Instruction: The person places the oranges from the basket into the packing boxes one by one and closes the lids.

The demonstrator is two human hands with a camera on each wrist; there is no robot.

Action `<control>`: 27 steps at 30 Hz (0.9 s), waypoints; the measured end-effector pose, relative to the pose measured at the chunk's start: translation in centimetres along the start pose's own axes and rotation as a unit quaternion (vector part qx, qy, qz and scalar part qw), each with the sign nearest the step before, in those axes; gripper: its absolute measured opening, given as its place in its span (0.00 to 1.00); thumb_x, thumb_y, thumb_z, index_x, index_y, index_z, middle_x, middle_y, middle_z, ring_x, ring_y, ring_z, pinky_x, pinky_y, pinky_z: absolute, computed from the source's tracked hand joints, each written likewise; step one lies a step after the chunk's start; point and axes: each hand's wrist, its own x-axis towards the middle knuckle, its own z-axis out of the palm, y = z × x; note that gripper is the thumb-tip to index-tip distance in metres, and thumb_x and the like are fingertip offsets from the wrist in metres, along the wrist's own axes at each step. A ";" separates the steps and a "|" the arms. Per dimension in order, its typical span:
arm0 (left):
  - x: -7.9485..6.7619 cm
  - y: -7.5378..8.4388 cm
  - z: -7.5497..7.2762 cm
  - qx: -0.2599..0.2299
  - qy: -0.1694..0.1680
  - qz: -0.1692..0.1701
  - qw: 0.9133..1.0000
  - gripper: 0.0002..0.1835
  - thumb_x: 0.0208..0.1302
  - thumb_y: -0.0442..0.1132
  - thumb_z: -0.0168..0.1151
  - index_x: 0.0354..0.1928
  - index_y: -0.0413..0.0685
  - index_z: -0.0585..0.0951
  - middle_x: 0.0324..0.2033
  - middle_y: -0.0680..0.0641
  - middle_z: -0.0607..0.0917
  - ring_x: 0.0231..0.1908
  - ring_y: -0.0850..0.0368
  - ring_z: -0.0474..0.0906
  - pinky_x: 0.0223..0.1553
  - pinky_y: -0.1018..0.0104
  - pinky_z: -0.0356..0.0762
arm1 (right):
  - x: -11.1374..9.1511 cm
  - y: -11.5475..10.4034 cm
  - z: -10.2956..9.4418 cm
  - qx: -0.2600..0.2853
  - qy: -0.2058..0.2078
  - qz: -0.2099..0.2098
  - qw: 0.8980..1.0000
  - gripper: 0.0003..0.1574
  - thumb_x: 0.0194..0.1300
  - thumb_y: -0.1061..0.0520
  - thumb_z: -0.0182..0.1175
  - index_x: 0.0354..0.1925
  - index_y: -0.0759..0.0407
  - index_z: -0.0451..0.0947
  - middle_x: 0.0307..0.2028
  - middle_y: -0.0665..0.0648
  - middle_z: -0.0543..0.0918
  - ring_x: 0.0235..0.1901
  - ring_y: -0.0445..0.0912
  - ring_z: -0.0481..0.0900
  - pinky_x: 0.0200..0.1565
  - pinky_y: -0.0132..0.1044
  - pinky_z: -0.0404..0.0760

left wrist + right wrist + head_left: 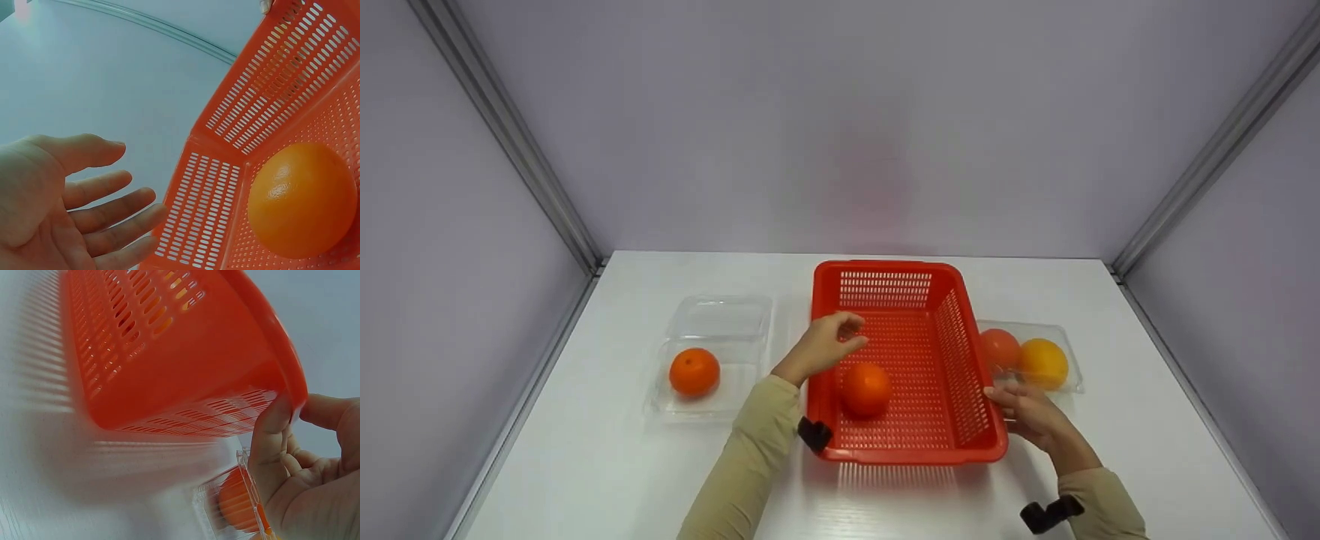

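Observation:
A red plastic basket [911, 455] with slotted walls stands in the middle of the white table. Inside it, toward the left wall, lies an orange [866, 390], large in the left wrist view too [302, 200]. Over the basket's left side hovers my left hand [823, 346], fingers spread and loosely bent with nothing in them. At the right rim, my right hand [1031, 412] pinches the basket's edge between thumb and fingers, seen closely in the right wrist view [306, 467]. Past the right wall sits a clear plastic box [1069, 349] with a reddish fruit [1000, 349] and a yellow-orange fruit [1044, 364].
To the left of the basket, an open clear plastic box [720, 319] holds another orange [694, 373] in its front part. Pale walls [855, 135] rise behind the table and on both sides, with grey metal strips at the corners.

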 end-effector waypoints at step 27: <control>1.3 -0.7 1.2 0.024 -0.057 -0.041 0.997 0.22 0.67 0.41 0.59 0.59 0.39 0.74 0.57 0.35 0.79 0.57 0.43 0.76 0.61 0.50 0.75 | 0.1 0.1 -0.1 0.002 -0.009 -0.002 1.000 0.17 0.71 0.50 0.53 0.50 0.60 0.78 0.35 0.43 0.87 0.37 0.38 0.84 0.41 0.33 0.84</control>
